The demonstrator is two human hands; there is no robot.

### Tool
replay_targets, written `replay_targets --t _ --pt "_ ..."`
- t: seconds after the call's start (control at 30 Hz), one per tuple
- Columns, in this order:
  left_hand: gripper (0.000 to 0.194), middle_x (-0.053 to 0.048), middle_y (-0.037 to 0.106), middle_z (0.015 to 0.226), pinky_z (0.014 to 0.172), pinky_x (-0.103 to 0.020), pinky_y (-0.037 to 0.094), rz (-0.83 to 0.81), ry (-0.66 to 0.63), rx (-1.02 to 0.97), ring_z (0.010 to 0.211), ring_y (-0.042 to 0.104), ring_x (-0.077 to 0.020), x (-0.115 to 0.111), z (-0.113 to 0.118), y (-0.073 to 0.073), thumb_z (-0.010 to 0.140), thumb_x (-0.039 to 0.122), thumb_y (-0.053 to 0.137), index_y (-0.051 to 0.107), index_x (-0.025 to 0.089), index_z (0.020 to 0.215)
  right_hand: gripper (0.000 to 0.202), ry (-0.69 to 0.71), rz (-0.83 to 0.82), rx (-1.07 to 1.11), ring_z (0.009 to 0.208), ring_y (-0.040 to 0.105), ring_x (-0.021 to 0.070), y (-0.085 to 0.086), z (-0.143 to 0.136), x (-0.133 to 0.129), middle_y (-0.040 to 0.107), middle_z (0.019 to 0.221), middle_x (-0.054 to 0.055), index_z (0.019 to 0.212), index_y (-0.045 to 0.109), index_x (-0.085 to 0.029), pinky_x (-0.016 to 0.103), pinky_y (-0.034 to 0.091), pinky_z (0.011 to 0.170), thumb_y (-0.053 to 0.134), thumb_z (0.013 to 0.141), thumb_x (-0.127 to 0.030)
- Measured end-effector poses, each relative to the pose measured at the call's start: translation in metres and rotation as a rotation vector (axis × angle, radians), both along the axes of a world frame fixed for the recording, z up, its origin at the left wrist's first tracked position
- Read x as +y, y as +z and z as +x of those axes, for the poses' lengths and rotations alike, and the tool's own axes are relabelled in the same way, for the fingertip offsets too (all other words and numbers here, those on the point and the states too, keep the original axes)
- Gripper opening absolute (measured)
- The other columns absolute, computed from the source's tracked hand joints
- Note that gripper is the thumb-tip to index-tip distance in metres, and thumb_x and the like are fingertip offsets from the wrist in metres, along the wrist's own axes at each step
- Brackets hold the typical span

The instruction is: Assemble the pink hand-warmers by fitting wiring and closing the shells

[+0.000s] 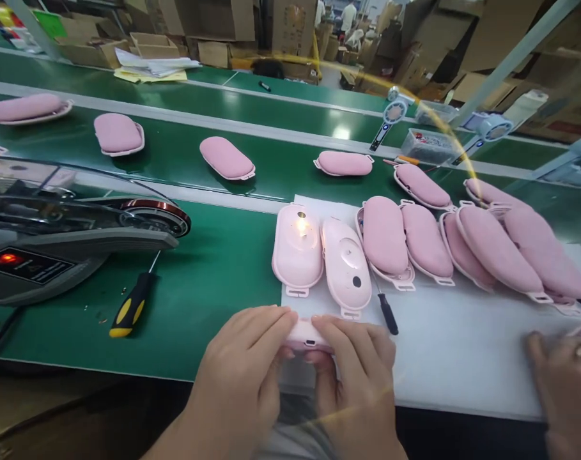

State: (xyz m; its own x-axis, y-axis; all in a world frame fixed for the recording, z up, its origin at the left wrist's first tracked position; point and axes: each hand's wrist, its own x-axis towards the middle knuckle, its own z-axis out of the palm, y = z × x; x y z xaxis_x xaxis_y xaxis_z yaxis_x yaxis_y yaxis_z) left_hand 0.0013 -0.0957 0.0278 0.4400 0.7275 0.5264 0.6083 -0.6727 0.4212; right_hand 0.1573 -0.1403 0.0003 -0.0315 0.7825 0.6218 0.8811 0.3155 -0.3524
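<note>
Between my two hands, over the table's front edge, is a pale pink oval plastic device (pixel 305 332) with a small dark port facing me. My left hand (pixel 245 364) grips its left end, and my right hand (pixel 355 370) pinches the right end, thumbs below and fingers on top. Much of it is hidden by my fingers. Just beyond lie two pink devices, hard shell up: one (pixel 297 252) with a bright glare or light on it, the other (pixel 346 265) with a dark round spot. A small black-handled screwdriver (pixel 387 313) lies to their right.
At left stands a grey machine (pixel 79 249) with a red light; a yellow-black screwdriver (pixel 130 313) lies beside it. Padded pink devices (pixel 386 236) crowd the right, and others (pixel 227 158) dot the green belt. Another person's hand (pixel 565 383) is at far right. Small fans (pixel 394 113) stand behind.
</note>
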Motion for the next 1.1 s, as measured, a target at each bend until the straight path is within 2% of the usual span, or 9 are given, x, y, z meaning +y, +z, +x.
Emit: replay_targets --t 0.17,0.27,0.4,0.53,0.67,0.73,0.8,0.93,1.1 --pt "0.026 -0.007 0.074 0.091 0.077 -0.027 0.053 0.038 -0.007 0.007 0.085 0.067 -0.0161 0.008 0.002 0.000 0.084 0.002 0.044 0.065 0.011 0.097 0.026 -0.115 0.020 0.080 0.080 0.048 0.0232 0.002 -0.015 0.005 0.067 0.093 0.008 0.102 0.060 -0.016 0.038 0.034 0.070 0.045 0.084 -0.006" --pt "0.026 -0.007 0.074 0.090 0.071 -0.028 0.055 -0.049 -0.020 0.050 0.082 0.067 -0.0170 0.012 0.002 0.007 0.085 0.006 0.042 0.065 0.013 0.094 0.021 -0.160 -0.002 0.095 0.079 0.046 0.0238 0.005 -0.018 0.008 0.067 0.090 0.007 0.097 0.059 -0.018 0.037 0.031 0.068 0.043 0.086 -0.008" --pt "0.027 -0.008 0.071 0.097 0.074 -0.035 0.054 -0.151 -0.040 0.118 0.087 0.065 -0.0201 0.010 0.004 0.013 0.088 0.010 0.037 0.062 0.016 0.098 0.019 -0.099 -0.024 0.018 0.086 0.046 0.0248 0.005 -0.011 0.009 0.064 0.097 0.008 0.106 0.056 -0.017 0.038 0.033 0.074 0.042 0.093 -0.016" --pt "0.029 -0.011 0.063 0.113 0.085 -0.045 0.046 -0.051 0.059 0.151 0.106 0.056 -0.0262 0.000 0.004 0.000 0.091 0.014 0.039 0.056 0.018 0.114 0.030 -0.023 -0.040 0.028 0.103 0.044 0.0259 0.003 -0.003 0.007 0.056 0.114 0.012 0.123 0.046 -0.011 0.041 0.033 0.089 0.039 0.095 -0.017" --pt "0.031 -0.015 0.050 0.124 0.092 -0.047 0.036 0.040 0.161 0.153 0.117 0.042 -0.0284 -0.010 0.006 -0.017 0.092 0.015 0.041 0.048 0.017 0.122 0.030 -0.004 -0.018 0.067 0.106 0.043 0.0244 0.002 -0.002 0.004 0.053 0.113 0.012 0.124 0.045 -0.010 0.038 0.031 0.093 0.041 0.095 -0.016" --pt "0.029 -0.016 0.044 0.126 0.096 -0.046 0.031 0.073 0.172 0.132 0.120 0.037 -0.0287 -0.012 0.009 -0.022 0.091 0.014 0.041 0.048 0.015 0.120 0.030 0.001 -0.014 0.063 0.104 0.043 0.0236 0.001 -0.002 0.004 0.054 0.112 0.011 0.123 0.047 -0.011 0.037 0.031 0.092 0.042 0.094 -0.014" --pt "0.024 -0.013 0.046 0.118 0.094 -0.042 0.031 0.104 0.171 0.083 0.113 0.039 -0.0266 -0.011 0.013 -0.024 0.090 0.012 0.042 0.050 0.015 0.112 0.028 0.019 -0.009 0.040 0.099 0.045 0.0223 -0.001 -0.001 0.004 0.056 0.108 0.009 0.120 0.050 -0.012 0.035 0.033 0.088 0.043 0.092 -0.011" --pt "0.021 -0.005 0.053 0.094 0.077 -0.034 0.033 0.121 0.193 -0.052 0.089 0.044 -0.0203 -0.002 0.017 -0.026 0.087 0.007 0.041 0.053 0.018 0.101 0.027 -0.035 0.059 -0.011 0.088 0.047 0.0210 -0.006 -0.003 0.009 0.063 0.097 0.006 0.112 0.056 -0.016 0.034 0.032 0.076 0.043 0.089 -0.007" --pt "0.019 -0.001 0.059 0.088 0.074 -0.034 0.033 0.017 0.150 -0.195 0.083 0.050 -0.0189 0.005 0.016 -0.033 0.086 0.011 0.044 0.055 0.022 0.097 0.027 -0.126 0.091 0.014 0.083 0.050 0.0228 -0.013 -0.014 0.011 0.067 0.094 0.006 0.109 0.058 -0.018 0.037 0.032 0.073 0.041 0.090 -0.010"
